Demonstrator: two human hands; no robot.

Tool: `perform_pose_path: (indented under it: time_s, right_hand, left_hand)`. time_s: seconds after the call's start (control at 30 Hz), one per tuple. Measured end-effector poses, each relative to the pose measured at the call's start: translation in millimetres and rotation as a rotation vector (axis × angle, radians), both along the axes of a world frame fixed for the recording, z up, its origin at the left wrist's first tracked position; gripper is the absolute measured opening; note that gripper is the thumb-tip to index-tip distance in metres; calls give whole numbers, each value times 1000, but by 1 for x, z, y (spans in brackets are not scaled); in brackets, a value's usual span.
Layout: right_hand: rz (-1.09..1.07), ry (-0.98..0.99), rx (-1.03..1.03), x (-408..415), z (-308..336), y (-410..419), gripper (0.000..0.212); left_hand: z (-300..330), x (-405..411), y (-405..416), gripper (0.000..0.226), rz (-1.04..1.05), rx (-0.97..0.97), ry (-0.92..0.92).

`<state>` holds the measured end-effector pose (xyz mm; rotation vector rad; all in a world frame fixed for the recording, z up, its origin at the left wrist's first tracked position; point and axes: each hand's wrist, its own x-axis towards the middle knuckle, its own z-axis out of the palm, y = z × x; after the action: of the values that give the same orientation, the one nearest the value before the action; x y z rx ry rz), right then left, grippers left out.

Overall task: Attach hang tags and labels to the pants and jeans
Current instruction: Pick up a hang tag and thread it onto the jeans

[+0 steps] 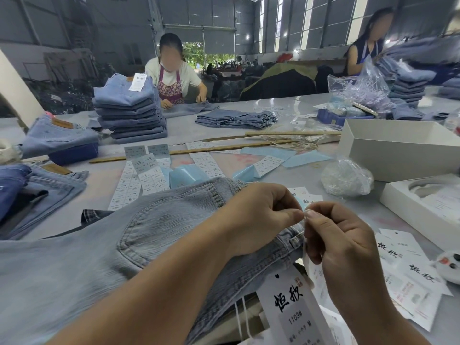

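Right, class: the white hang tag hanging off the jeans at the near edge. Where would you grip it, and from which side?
Probably pinch the hang tag by its long right edge, coming from the right. It lies flat and face up, its top end with the hole by the jeans waistband, and its left edge lies close against the denim. The right hand is also the nearer one.

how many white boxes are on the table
2. One open box stands at the far right, behind a clear bag. The other box, shallower, lies nearer on the right edge, cut off by the frame. More may lie out of view.
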<state>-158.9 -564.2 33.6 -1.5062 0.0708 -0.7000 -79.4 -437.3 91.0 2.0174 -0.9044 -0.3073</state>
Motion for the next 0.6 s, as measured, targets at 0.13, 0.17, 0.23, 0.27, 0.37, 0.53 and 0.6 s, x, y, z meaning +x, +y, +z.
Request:
perform_pose_path:
  time_s: [0.13, 0.17, 0.23, 0.27, 0.37, 0.53, 0.6]
  right_hand:
    - [-23, 0, -38, 0, 1, 0, 23]
    - [-27, -4, -47, 0, 1, 1, 20]
    - [-33, -8, -55, -1, 4, 2, 15]
    - [-32, -11, -54, -1, 4, 3, 15]
    - [-22, -20, -23, 0, 4, 2, 23]
    - [44, -7, 42, -1, 3, -2, 17]
    - [84, 2, 38, -1, 5, -5, 15]
  left_hand:
    - [-1, 1, 0, 8, -6, -7, -2]
    - [-1, 2, 0, 9, -11, -10, 1]
    - [-2, 2, 0, 10, -20, -20, 11]
    - [-2, 2, 0, 10, -23, -27, 15]
    - [-2, 3, 1, 8, -38, -44, 27]
    - [0, 4, 2, 8, -85, -60, 55]
    - [2, 4, 3, 9, -104, -69, 72]
